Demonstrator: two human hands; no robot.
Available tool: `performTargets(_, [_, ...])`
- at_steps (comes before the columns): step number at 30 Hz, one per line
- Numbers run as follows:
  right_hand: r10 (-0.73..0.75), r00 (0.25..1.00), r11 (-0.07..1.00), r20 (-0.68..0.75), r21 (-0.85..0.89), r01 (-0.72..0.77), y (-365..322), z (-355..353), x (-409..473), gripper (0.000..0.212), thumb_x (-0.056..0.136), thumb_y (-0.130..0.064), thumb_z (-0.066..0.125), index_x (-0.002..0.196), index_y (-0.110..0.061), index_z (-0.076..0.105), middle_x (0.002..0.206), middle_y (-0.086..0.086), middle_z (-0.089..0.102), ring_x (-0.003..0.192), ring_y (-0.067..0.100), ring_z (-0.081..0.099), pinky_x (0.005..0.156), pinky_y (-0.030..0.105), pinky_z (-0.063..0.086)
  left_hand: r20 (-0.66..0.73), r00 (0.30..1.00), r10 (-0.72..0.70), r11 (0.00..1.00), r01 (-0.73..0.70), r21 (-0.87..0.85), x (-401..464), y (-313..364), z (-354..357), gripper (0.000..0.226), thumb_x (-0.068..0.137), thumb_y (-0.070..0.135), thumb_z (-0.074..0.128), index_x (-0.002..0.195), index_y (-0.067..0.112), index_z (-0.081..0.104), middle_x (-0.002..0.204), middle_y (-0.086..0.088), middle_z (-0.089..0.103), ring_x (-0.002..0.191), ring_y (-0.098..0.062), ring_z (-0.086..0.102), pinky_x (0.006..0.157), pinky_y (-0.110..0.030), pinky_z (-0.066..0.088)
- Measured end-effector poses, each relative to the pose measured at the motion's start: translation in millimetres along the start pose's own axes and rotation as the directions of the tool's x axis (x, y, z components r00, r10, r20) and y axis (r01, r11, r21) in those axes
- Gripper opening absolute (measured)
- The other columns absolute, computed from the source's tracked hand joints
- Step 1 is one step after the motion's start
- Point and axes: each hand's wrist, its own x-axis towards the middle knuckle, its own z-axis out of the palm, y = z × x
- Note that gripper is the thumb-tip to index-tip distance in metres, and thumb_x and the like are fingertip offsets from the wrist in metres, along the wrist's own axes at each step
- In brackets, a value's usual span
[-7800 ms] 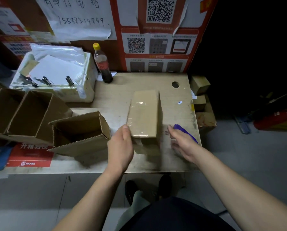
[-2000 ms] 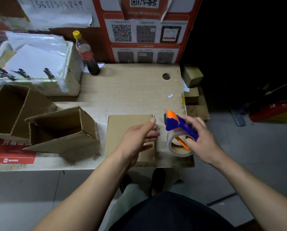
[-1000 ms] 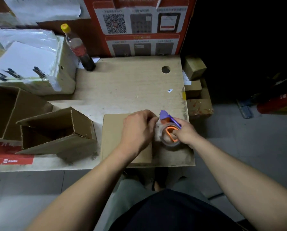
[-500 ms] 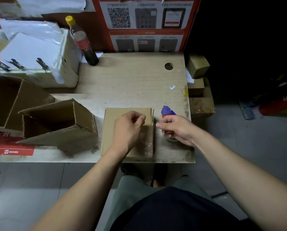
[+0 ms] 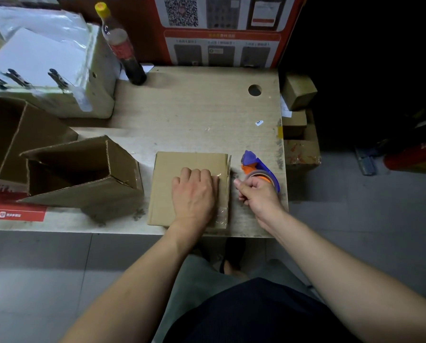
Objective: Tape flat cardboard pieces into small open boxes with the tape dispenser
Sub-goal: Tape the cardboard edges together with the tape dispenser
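A flat cardboard piece lies at the table's near edge. A strip of clear tape runs along its right side. My left hand rests on the cardboard with knuckles up and fingers curled, fingertips pressing at the taped edge. My right hand grips the blue and orange tape dispenser just right of the cardboard, low over the table. The roll is mostly hidden behind my fingers.
Two open taped boxes lie on their sides at the left. A white foam box with clipped papers and a cola bottle stand at the back. Small cartons are stacked off the table's right edge.
My right hand has drawn the dispenser from the near edge toward the cardboard's far right corner. My left hand shifted right and now presses at the taped edge.
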Motion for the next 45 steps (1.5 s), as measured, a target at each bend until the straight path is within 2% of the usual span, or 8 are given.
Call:
performTargets(10, [-0.068,0.997,0.98,-0.047,0.185,0.075,6,13,-3,0.007,0.098,-0.006,0.065,0.097,0.001,0.065,0.099,0.015,0.069,0.086,0.016,0.063,0.081,0.03,0.053,0.067,0.991,-0.116,0.99,0.121,-0.076,-4,-4,8,0.033,0.098,0.045,0.057,0.086,0.015,0.061,0.083,-0.01,0.061,0.084,-0.034,0.052,0.061,-0.042,0.039])
performTargets(20, [-0.035,0.988,0.993,-0.15,0.106,0.051,8,27,3,0.014,0.099,-0.009,0.064,0.095,0.004,0.063,0.086,0.006,0.067,0.079,0.012,0.061,0.085,0.031,0.053,0.099,0.978,-0.184,0.975,0.195,-0.108,-2,-7,9,0.035,0.095,0.047,0.062,0.091,0.012,0.06,0.087,-0.012,0.061,0.086,-0.035,0.052,0.065,-0.045,0.044])
performTargets(29, [-0.152,0.977,0.933,-0.149,-0.349,0.092,10,31,6,0.021,0.1,-0.034,0.06,0.088,-0.018,0.067,0.08,-0.001,0.07,0.077,0.018,0.066,0.077,0.046,0.059,0.124,0.974,-0.188,0.97,0.204,-0.132,-1,-9,10,0.037,0.094,0.05,0.056,0.091,0.013,0.059,0.088,-0.01,0.06,0.087,-0.034,0.052,0.067,-0.044,0.043])
performTargets(34, [-0.259,0.965,0.733,-0.036,-0.658,0.172,-2,22,5,0.043,0.097,-0.022,0.064,0.137,-0.018,0.05,0.092,0.001,0.069,0.086,0.018,0.068,0.077,0.037,0.059,0.119,0.976,-0.181,0.966,0.199,-0.166,-1,-13,10,0.036,0.093,0.047,0.064,0.094,0.011,0.06,0.088,-0.011,0.059,0.086,-0.035,0.05,0.07,-0.045,0.042])
performTargets(37, [-0.425,0.905,0.653,-0.011,-0.696,0.298,-4,23,-3,0.017,0.102,-0.029,0.057,0.117,-0.021,0.057,0.086,-0.007,0.065,0.077,0.01,0.063,0.064,0.027,0.052,0.127,0.975,-0.181,0.961,0.202,-0.186,-2,-14,8,0.029,0.099,0.039,0.057,0.097,0.01,0.059,0.09,-0.013,0.059,0.086,-0.034,0.048,0.073,-0.046,0.04])
performTargets(40, [-0.329,0.934,0.541,0.138,-0.783,0.307,-4,24,-9,0.042,0.106,-0.051,0.039,0.093,-0.017,0.059,0.083,0.002,0.066,0.075,0.023,0.063,0.062,0.035,0.048,0.166,0.968,-0.186,0.948,0.221,-0.227,-3,-15,9,0.009,0.092,0.014,0.057,0.099,0.009,0.057,0.095,-0.015,0.055,0.087,-0.035,0.047,0.072,-0.046,0.04])
performTargets(42, [-0.218,0.941,0.433,0.26,-0.838,0.332,-6,24,-12,0.054,0.109,-0.053,0.027,0.09,-0.013,0.059,0.084,0.01,0.066,0.079,0.031,0.063,0.067,0.039,0.05,0.195,0.96,-0.199,0.929,0.248,-0.275,-2,-18,9,0.017,0.083,0.007,0.056,0.099,0.006,0.056,0.101,-0.018,0.052,0.089,-0.037,0.048,0.074,-0.046,0.044])
performTargets(45, [-0.129,0.954,0.512,0.271,-0.806,0.298,-10,19,-7,0.059,0.106,-0.06,0.026,0.079,-0.017,0.055,0.077,0.005,0.062,0.075,0.028,0.061,0.068,0.039,0.05,0.184,0.948,-0.258,0.893,0.307,-0.33,0,-18,9,0.033,0.094,0.036,0.059,0.1,0.004,0.057,0.106,-0.019,0.051,0.092,-0.038,0.051,0.08,-0.046,0.046])
